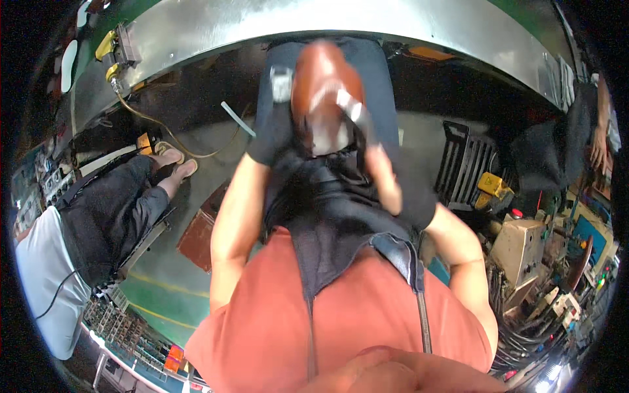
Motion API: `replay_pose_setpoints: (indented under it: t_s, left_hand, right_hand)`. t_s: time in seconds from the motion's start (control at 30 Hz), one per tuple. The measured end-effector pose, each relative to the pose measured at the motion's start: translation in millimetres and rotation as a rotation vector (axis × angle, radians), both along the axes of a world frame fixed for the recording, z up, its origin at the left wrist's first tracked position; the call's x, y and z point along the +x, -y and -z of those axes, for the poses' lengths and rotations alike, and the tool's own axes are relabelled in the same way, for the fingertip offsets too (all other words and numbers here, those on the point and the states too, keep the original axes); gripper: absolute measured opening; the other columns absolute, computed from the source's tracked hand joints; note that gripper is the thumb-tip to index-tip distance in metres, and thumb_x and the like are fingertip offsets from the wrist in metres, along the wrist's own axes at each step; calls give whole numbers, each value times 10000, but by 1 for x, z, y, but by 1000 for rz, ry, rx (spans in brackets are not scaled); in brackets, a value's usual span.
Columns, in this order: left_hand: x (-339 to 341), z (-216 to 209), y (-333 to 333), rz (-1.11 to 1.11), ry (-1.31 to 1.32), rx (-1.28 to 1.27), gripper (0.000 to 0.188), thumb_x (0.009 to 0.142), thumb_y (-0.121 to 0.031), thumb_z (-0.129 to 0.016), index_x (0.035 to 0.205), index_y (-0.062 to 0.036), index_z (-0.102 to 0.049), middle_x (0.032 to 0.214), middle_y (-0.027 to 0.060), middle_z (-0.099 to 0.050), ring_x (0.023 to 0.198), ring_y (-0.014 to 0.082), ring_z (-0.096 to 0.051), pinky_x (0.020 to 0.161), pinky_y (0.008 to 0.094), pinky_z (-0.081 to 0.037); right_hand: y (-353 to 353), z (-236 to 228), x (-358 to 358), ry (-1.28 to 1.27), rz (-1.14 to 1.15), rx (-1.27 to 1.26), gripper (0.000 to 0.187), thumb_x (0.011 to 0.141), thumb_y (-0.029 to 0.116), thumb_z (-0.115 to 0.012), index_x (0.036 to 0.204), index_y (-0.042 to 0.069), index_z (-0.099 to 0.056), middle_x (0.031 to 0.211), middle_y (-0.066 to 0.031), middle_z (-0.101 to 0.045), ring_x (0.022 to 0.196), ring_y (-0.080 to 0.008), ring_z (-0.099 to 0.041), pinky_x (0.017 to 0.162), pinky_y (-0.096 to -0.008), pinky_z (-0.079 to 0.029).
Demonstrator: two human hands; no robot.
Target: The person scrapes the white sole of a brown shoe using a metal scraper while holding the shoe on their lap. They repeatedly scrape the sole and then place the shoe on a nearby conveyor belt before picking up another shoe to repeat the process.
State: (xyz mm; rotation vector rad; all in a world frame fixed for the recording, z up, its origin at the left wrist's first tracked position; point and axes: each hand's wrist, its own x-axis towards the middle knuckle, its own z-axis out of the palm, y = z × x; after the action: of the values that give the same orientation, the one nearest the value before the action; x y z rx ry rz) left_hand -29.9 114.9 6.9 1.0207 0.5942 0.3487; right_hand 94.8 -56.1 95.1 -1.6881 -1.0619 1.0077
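1. The person's left forearm (236, 216), bare below the elbow, reaches up and slightly inward, ending in a left hand (276, 131) with a black covering over wrist and palm.
2. The left hand lies along the left side of a glossy reddish-brown shoe-shaped piece (327, 75), a pale, blurred patch (282, 84) showing at its far end. How tightly its fingers close cannot be told.
3. The right forearm (462, 245) angles up and inward from the lower right; the right hand (385, 178), also covered in black near the wrist, shows one bare digit pointing upward.
4. Beyond that digit, a dark, blurred shape with a light tip (347, 105) reaches the piece's right side; whether it is finger or tool, and how far the right fingers close, cannot be told.
5. The brown piece sits between the hands, in front of the torso, above a dark blue surface (383, 78) and just beyond the black cloth apron (327, 203).
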Motion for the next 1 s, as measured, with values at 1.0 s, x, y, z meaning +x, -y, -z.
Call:
replay_pose_setpoints:
  t_s: [1.0]
  left_hand:
    - [39,14,46,-213,-308,706,577,895,-244,-497,1361,10,-272,1290,264,-425,1224,370,-426,1005,385,-354]
  right_hand:
    - [-36,31,126,-33,-607,-693,555,954,476,-390,835,-20,-609,653,-108,-611,567,-189,-617,559,-360,-487]
